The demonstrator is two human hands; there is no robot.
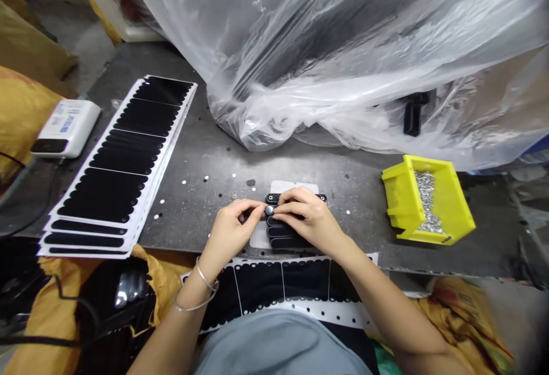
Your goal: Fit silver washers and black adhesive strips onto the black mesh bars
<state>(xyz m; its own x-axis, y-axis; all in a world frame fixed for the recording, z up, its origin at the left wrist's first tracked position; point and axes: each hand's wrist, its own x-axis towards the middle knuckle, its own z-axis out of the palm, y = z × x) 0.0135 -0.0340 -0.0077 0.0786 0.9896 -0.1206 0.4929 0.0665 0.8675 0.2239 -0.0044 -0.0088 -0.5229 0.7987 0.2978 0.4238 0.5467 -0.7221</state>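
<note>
Several black oblong pieces (289,242) with rounded ends lie in a row on a pale plate (259,240) at the table's front. The farthest black piece has small metal rings at its ends. A small shiny round disc (269,210) sits at the left end of one piece, between my fingertips. My left hand (234,227) pinches at the disc's left edge, thumb and index finger together. Bent over the row, my right hand (309,218) has its fingertips at the disc's right side, gripping the piece there. Its fingers and palm hide the right part of the row.
Stacked sheets of black strips (124,146) lie left, beside a white device (71,129). A yellow bin (454,209) of small metal parts stands right. Clear plastic sheeting (274,100) covers the back. Another black strip sheet (261,283) lies by my lap. Small dots litter the table.
</note>
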